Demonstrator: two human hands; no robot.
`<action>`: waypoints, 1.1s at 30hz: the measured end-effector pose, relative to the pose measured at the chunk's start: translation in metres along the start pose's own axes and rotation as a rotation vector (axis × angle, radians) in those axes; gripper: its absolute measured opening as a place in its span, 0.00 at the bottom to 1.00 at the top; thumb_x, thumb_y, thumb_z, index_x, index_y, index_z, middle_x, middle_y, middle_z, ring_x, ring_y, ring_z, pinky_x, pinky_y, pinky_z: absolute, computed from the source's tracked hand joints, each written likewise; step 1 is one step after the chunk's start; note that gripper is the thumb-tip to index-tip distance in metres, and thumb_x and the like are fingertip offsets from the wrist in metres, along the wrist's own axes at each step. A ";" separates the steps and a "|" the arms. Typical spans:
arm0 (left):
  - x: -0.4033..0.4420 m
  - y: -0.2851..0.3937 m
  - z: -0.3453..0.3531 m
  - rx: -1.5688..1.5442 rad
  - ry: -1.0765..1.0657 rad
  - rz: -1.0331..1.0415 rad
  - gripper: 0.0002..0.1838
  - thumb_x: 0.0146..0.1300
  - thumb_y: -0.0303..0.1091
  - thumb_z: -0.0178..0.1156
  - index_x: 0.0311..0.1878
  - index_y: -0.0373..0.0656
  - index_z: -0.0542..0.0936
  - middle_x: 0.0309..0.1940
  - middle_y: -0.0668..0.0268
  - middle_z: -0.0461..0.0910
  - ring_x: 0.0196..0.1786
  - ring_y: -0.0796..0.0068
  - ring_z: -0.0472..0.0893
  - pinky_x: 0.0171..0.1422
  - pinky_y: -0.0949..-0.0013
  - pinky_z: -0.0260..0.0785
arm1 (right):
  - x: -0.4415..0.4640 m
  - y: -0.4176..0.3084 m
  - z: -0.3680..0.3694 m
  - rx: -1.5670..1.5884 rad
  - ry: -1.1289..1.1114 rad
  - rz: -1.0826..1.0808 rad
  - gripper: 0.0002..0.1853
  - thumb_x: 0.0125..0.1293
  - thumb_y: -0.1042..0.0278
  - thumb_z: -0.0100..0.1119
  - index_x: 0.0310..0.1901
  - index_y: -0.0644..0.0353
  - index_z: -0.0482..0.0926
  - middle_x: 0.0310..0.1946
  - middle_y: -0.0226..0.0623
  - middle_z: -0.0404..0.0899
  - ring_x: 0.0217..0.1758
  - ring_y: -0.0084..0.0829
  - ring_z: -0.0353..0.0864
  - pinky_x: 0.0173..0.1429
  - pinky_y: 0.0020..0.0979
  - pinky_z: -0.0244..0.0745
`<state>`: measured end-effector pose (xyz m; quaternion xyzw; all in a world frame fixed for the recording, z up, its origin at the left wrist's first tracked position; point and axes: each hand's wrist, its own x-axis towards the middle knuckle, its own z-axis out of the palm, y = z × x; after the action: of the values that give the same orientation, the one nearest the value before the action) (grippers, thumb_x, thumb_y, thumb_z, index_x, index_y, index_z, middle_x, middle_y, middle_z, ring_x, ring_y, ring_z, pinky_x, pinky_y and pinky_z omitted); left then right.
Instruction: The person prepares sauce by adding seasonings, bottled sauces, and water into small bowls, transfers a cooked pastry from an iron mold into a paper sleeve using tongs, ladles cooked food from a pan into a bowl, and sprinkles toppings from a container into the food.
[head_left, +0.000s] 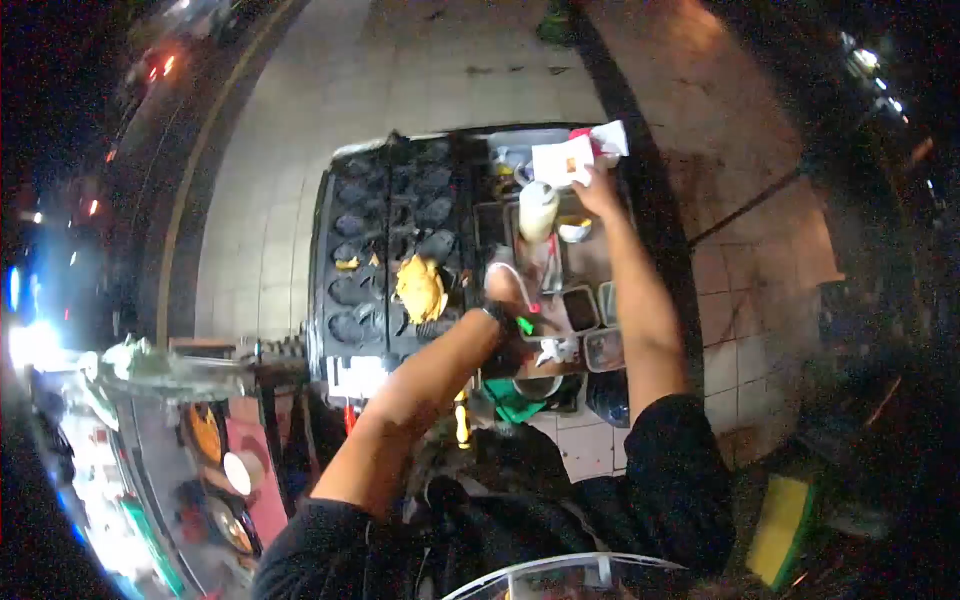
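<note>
At the cart's far right corner, my right hand [598, 192] holds the lower edge of a white paper packet [562, 160] with a small orange mark. My left hand [503, 285] is over the middle of the cart, beside a white curved strip; its fingers are blurred and what they hold, if anything, cannot be made out. A pale bottle [538, 210] stands between the hands, with a small white bowl [574, 230] to its right. On the black moulded pan [350, 222] left of my left hand lies a yellow-brown food piece [420, 289].
Dark-filled containers [580, 308] and a crumpled white item [558, 350] are at the cart's near right. A green cloth [514, 398] hangs below. At lower left stands another counter with a white cup [243, 472]. A yellow-green box [780, 530] is at lower right.
</note>
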<state>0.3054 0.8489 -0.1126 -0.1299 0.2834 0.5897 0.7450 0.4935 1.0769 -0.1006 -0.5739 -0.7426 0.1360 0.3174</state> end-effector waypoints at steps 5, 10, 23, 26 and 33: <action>-0.210 -0.049 0.012 0.815 -0.286 -0.091 0.24 0.71 0.37 0.63 0.67 0.41 0.73 0.53 0.58 0.79 0.54 0.62 0.80 0.58 0.62 0.75 | -0.056 -0.140 -0.106 0.054 -0.024 -0.354 0.14 0.62 0.66 0.73 0.47 0.60 0.85 0.47 0.44 0.85 0.51 0.48 0.85 0.57 0.42 0.79; -0.330 0.033 0.042 1.502 -0.100 1.309 0.56 0.51 0.55 0.81 0.72 0.28 0.62 0.61 0.48 0.74 0.61 0.48 0.78 0.67 0.52 0.71 | -0.204 -0.278 -0.214 0.419 -0.676 -0.520 0.20 0.55 0.76 0.76 0.51 0.58 0.83 0.42 0.39 0.88 0.44 0.40 0.90 0.46 0.39 0.84; -0.434 0.104 -0.023 1.685 -0.354 0.626 0.20 0.61 0.23 0.64 0.57 0.39 0.80 0.45 0.55 0.83 0.48 0.63 0.84 0.55 0.62 0.76 | -0.328 -0.383 -0.192 0.432 -0.210 -0.416 0.14 0.54 0.77 0.74 0.43 0.59 0.84 0.35 0.38 0.82 0.40 0.42 0.84 0.45 0.40 0.79; -0.445 0.117 -0.036 1.690 -0.398 0.531 0.20 0.60 0.23 0.64 0.57 0.39 0.80 0.43 0.54 0.83 0.46 0.61 0.85 0.54 0.62 0.77 | -0.349 -0.393 -0.196 0.366 -0.170 -0.393 0.13 0.56 0.76 0.74 0.43 0.62 0.83 0.35 0.39 0.82 0.42 0.44 0.84 0.48 0.39 0.79; -0.451 0.129 -0.021 2.090 -0.539 0.453 0.19 0.60 0.27 0.65 0.56 0.41 0.81 0.43 0.54 0.85 0.43 0.54 0.85 0.49 0.58 0.78 | -0.389 -0.406 -0.201 0.309 -0.263 -0.261 0.12 0.61 0.73 0.72 0.45 0.67 0.84 0.40 0.44 0.82 0.43 0.45 0.85 0.48 0.40 0.79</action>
<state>0.1123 0.5091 0.1482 0.7519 0.4880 0.1913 0.3999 0.3634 0.5559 0.1600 -0.3951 -0.8157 0.2794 0.3171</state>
